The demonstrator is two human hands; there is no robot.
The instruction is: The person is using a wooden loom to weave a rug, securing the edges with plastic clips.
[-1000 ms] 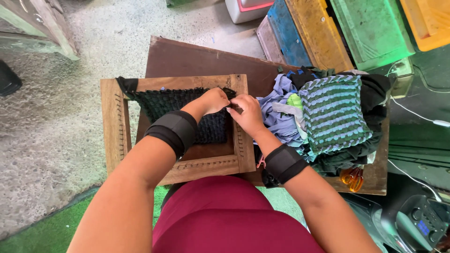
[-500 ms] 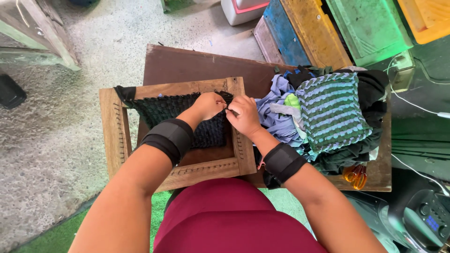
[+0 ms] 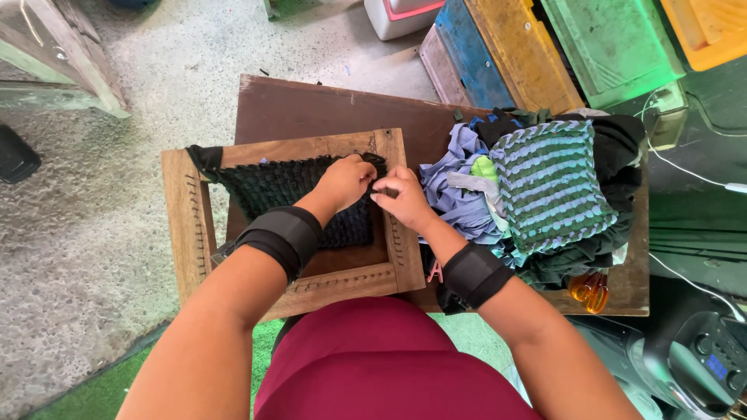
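Both forearms angle inward; left hand (image 3: 342, 180) and right hand (image 3: 402, 196) meet, each grip pinching the black weave (image 3: 296, 190) at the wooden frame's (image 3: 187, 225) right edge.

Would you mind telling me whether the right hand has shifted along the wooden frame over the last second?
No. The right hand stays at the right bar of the wooden frame, beside the left hand, at the edge of the black weave.

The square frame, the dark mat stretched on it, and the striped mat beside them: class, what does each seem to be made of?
The frame looks like unpainted, worn wood with visible grain and rows of small pegs. The dark mat looks like woven black fabric strips, matte and bumpy. The striped mat seems likewise woven cloth, green and lilac.
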